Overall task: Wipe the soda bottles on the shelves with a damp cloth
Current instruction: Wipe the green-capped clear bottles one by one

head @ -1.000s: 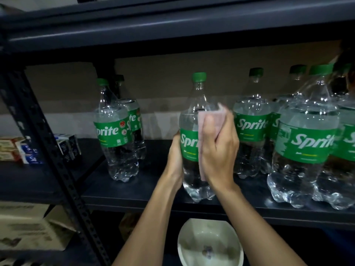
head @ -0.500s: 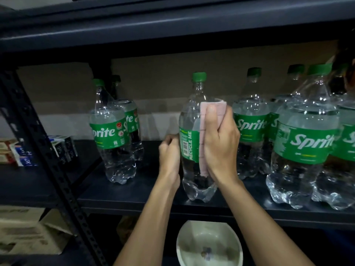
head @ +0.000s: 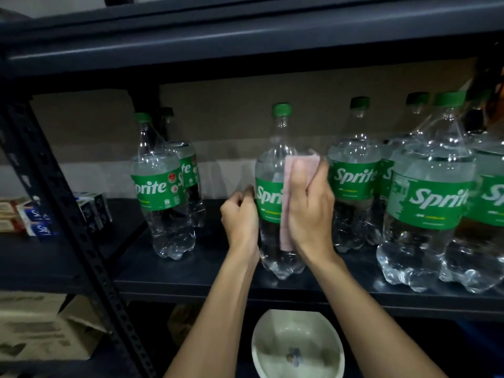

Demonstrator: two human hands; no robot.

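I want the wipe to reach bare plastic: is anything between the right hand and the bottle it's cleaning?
Only the pink cloth, which the right hand presses against the middle Sprite bottle. Nothing else visible lies between them.

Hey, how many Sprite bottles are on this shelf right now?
7: left pair, one behind the other; middle bottle under the cloth; four at right. More may hide behind those.
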